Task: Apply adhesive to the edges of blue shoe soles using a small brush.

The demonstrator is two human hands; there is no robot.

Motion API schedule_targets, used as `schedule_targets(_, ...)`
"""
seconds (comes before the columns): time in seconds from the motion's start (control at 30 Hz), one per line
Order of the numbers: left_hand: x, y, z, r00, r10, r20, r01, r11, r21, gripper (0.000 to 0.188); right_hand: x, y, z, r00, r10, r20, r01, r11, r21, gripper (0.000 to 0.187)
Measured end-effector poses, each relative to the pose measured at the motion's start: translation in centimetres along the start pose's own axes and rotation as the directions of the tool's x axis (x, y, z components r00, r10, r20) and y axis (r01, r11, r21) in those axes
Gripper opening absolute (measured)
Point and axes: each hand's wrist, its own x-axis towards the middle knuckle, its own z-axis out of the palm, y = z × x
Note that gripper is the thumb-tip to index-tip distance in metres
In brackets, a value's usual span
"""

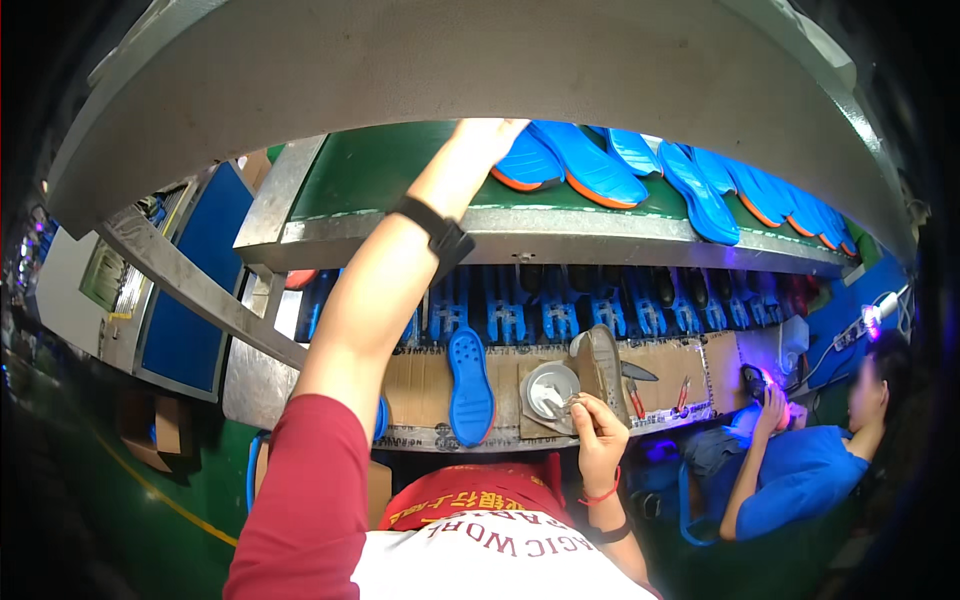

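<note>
Half-hiding behind a grey beam [480, 70], left hand [493, 136], fingers unreadable, right hand [602, 438] pinching a small indistinct object [572, 401]

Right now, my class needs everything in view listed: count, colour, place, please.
Metal panel: one, grey, across the top
Belt: one, green, beneath the panel
Belt soles: several, blue and orange, on it
Fittings: many, blue, below the belt
Cardboard: one covering, brown, on the bench
Bench sole: one whole, blue, on the cardboard
Bowl: one, white, right of that sole
Long piece: one, beige, right of the bowl
Blade: one, dark, beside that piece
Tools: two, red-handled, near the blade
Box: one, brown, floor at left
Co-worker: one, blue top, far right
Left hand: one, bare, at the belt soles
Right hand: one, bare, beside the bowl
</note>
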Motion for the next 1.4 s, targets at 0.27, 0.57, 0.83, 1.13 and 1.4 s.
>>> schedule_targets(0.27,-12.9,9.5,-0.4,0.814,-0.555,-0.170,0.123,0.451,-0.884,0.044,0.4,3.4,0.5,0.990,-0.035,0.140,0.090,0.909,-0.407,0.010)
schedule_targets(0.57,-50.1,3.1,-4.4,0.464,-0.794,-0.392,0.876,0.347,0.335,0.095,2.2,13.2,1.6,0.964,-0.017,0.265,0.232,0.539,-0.810,0.010)
schedule_targets(0.83,-57.7,-1.6,-8.3,0.167,-0.982,0.093,0.973,0.180,0.148,0.069,2.3,16.0,1.8,0.945,0.037,0.326,0.260,0.525,-0.811,0.012)
schedule_targets(1.13,-43.9,8.9,-10.2,0.259,-0.901,0.349,0.683,-0.085,-0.726,0.054,2.2,14.3,1.5,0.957,0.011,0.289,0.238,0.538,-0.809,0.011)
schedule_targets(1.4,-36.6,13.0,-5.6,0.472,-0.847,0.244,0.702,0.193,-0.686,0.051,2.1,10.5,0.7,0.971,-0.053,0.231,0.214,0.611,-0.762,0.009)
